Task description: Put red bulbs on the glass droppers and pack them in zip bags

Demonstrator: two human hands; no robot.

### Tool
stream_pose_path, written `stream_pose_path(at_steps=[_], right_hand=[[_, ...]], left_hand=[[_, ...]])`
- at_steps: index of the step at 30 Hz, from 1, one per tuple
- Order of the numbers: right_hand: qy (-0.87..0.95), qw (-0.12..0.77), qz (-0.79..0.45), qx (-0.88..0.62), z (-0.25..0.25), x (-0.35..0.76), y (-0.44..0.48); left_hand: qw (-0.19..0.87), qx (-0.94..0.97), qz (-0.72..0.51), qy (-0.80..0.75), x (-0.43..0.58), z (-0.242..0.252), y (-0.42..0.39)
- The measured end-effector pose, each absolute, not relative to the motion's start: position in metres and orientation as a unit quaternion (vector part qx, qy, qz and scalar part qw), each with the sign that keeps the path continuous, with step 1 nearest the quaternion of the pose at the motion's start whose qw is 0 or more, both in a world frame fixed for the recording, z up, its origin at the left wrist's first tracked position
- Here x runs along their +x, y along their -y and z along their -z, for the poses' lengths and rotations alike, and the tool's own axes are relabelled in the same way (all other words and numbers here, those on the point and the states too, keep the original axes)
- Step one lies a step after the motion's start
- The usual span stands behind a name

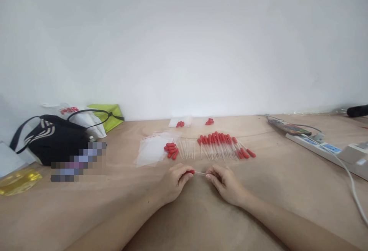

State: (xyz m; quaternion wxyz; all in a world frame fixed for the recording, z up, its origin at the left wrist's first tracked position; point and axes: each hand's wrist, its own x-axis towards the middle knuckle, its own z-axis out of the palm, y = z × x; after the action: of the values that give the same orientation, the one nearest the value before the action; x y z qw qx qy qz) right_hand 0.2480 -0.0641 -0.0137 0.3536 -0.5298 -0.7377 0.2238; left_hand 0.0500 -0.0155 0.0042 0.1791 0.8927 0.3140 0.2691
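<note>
My left hand (178, 180) is closed on a red rubber dropper bulb (191, 172). In a pinch, my right hand (222, 180) grips the thin clear dropper tube (200, 173), whose other end meets the bulb; how deep it sits inside cannot be made out. Just beyond my left hand lies a pile of loose red bulbs (171, 150). Several bare clear tubes (187, 148) lie side by side to its right. Past my right hand is a row of droppers with red bulbs on their tubes (217, 145), some at the right end pointing the other way.
Clear zip bags (151, 149) lie left of the loose bulbs. Two small bulb groups (180, 123) (209, 121) rest near the wall. At left are a black bag (57, 140) and a green bag (113, 117); at right, a phone (290, 127) and a power strip (324, 149) with a cable.
</note>
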Motion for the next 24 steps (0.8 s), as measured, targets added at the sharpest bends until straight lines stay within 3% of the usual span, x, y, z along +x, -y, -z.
stream_pose_path(at_steps=[24], right_hand=[[0.809, 0.267, -0.075, -0.518, 0.005, 0.24, 0.067]], left_hand=[[0.088, 0.939, -0.257, -0.212, 0.049, 0.0, 0.016]])
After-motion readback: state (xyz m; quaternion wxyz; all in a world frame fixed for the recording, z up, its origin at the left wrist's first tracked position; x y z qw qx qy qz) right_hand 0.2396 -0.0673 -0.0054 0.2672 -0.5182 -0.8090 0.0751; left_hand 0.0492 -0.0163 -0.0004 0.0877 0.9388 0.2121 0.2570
